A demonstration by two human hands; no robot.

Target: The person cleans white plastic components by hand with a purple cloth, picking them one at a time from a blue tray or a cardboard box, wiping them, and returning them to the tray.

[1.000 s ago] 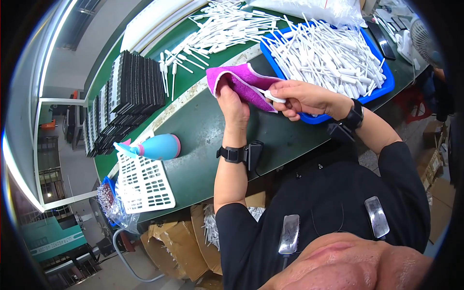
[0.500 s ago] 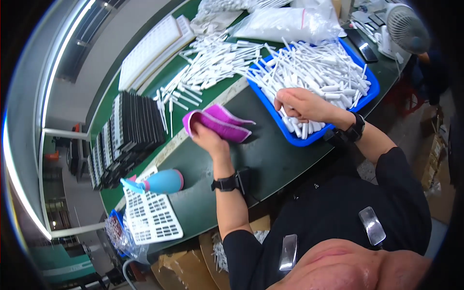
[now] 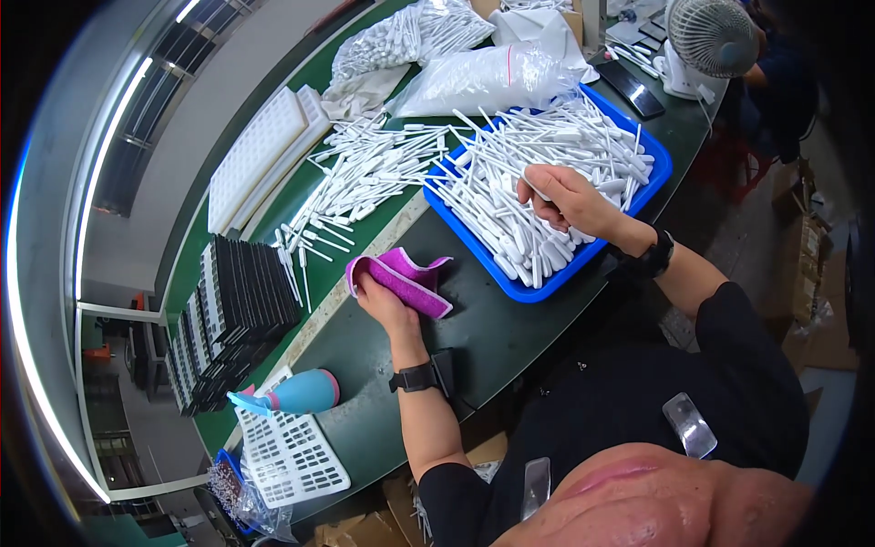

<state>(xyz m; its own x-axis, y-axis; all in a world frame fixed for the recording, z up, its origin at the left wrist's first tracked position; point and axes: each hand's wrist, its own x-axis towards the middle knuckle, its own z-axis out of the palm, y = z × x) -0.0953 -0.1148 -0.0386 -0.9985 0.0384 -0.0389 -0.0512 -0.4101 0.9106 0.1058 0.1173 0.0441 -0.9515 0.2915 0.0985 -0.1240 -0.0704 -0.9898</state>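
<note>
Dark green and divided lengthwise by a pale strip, a long table (image 3: 369, 419) runs obliquely through a workroom. At its left end, toward the far edge, black slotted trays (image 3: 241, 305) stand in stacks; white dimpled panels (image 3: 258, 157) lie farther along that edge. A blue spray bottle (image 3: 305, 392) with pink trim is just beside a white perforated sheet (image 3: 292, 456) at the near left corner. Loose white sticks (image 3: 365, 173) spread beyond the strip. On the near side, the left hand (image 3: 390, 310) grips a folded purple cloth (image 3: 415, 281), which is just above or touching the tabletop; I cannot tell which. To its right, a blue basin (image 3: 529, 294) close to the near edge holds a heap of white-headed sticks (image 3: 506, 205). The right hand (image 3: 574, 202) is over this heap, fingers curled; whether they pinch a stick cannot be told. Clear bags (image 3: 483, 82) lie behind the basin, and a dark phone (image 3: 631, 88) and a small fan (image 3: 713, 38) occupy the table's right end.
</note>
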